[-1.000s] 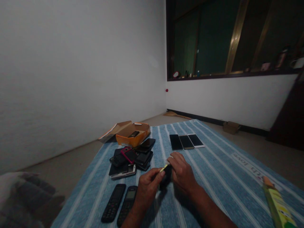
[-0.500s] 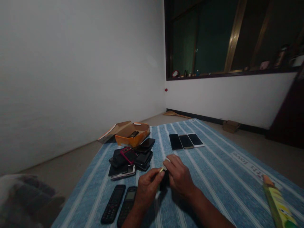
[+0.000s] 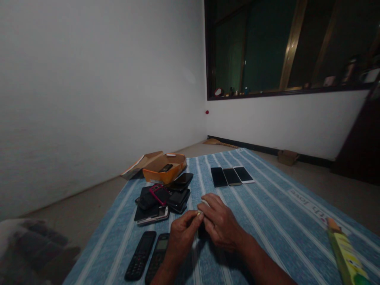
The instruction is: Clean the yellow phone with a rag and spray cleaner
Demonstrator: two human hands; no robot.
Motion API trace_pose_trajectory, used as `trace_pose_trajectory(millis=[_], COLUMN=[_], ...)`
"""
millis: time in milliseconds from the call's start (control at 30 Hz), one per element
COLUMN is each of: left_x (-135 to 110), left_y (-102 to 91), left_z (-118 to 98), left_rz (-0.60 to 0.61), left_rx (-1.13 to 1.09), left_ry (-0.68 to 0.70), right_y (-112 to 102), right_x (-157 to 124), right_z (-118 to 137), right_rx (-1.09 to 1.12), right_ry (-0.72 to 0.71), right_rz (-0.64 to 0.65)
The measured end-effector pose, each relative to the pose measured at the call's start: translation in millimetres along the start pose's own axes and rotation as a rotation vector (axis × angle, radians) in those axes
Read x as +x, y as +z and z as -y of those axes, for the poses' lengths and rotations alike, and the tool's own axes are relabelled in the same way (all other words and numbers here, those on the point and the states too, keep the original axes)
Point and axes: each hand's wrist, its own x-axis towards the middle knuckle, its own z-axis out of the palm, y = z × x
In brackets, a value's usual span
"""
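Yellow piece (image 3: pixel 198 214) clamped in left hand (image 3: pixel 181 234) fingers, touching curled right hand (image 3: pixel 220 224) fingers, whose grip can't be told; over blue striped mat (image 3: pixel 267 206) centre-near, keypad phones (image 3: pixel 148 255) just left.

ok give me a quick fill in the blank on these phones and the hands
1. Apart from the pile, ___ smartphones lie side by side in a row.
2. One small phone lies inside the ___ box.
3. Beside the left hand lie ___ black keypad phones.
4. The left hand pinches a small yellowish piece, touching the right hand, over the striped ___ cloth.
Missing words: three; orange; two; blue.
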Motion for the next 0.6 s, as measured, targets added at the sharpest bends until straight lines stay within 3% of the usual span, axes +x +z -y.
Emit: trace_pose_trajectory(millis=[600], left_x=[0.3], left_y=[-0.8], left_z=[4.8], left_rz=[0.051], left_rx=[-0.002], left_ry=[-0.005], right_y=[-2.1], right_x=[-2.3], right_z=[-20.7], right_rx=[0.221], right_ry=[0.110], right_rz=[0.012])
